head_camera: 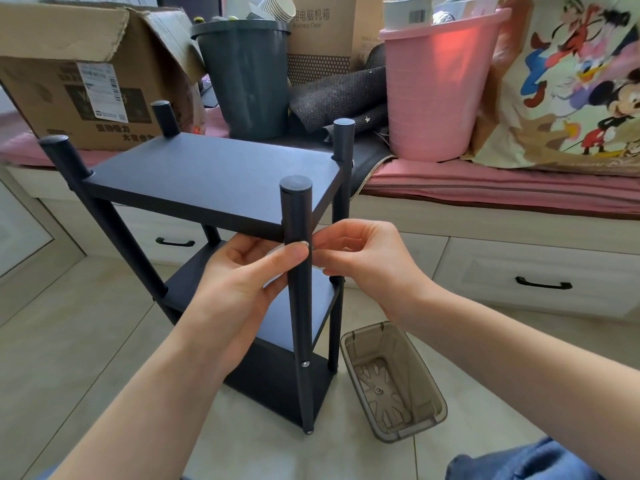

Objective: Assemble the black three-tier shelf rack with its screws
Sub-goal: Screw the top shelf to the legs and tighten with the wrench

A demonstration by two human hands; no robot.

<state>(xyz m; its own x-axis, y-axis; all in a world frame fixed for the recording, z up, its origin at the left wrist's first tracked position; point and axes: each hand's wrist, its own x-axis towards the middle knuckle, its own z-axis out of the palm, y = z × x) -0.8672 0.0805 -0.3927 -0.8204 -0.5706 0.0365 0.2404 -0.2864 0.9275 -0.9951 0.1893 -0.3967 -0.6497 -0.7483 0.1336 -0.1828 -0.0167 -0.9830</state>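
We find the black rack (214, 181) standing upright on the floor, its near front post (297, 271) vertical between our hands. The left hand (242, 275) curls round the post just under the top shelf; the right hand (360, 258) pinches at its right face, whether on a screw we cannot tell. A brown tray (429, 407) lies beside the rack's foot.
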